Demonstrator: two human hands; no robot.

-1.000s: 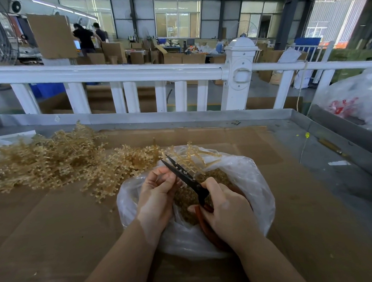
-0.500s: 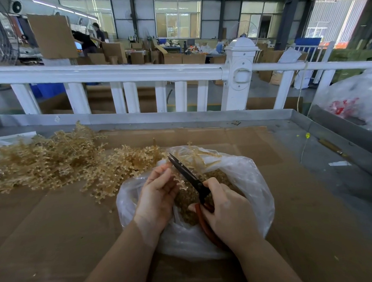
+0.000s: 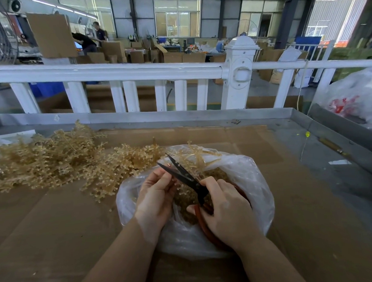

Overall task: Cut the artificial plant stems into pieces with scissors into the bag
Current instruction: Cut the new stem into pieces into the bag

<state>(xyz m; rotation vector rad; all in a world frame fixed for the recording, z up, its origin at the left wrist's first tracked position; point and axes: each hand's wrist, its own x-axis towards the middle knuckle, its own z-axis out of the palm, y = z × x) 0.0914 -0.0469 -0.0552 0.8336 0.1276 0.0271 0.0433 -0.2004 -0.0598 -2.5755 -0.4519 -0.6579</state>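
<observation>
A clear plastic bag [image 3: 255, 180] lies open on the cardboard in front of me, with cut tan plant pieces [image 3: 185, 201] inside. My right hand [image 3: 226, 213] grips red-handled scissors [image 3: 183, 173] over the bag, black blades parted and pointing up-left. My left hand [image 3: 156, 195] pinches a tan stem piece beside the blades, mostly hidden by its fingers. A large heap of uncut tan artificial plant stems [image 3: 53, 159] lies to the left, reaching the bag's rim.
Brown cardboard [image 3: 57, 231] covers a metal table with a raised rim [image 3: 158, 117]. A white railing [image 3: 114, 72] runs behind it. Another full plastic bag [image 3: 355, 95] sits at the right. Two people stand among cardboard boxes far back left.
The scissor blades went from parted to nearly together half a second ago and are parted again now. My left hand has stayed at the blades over the bag.
</observation>
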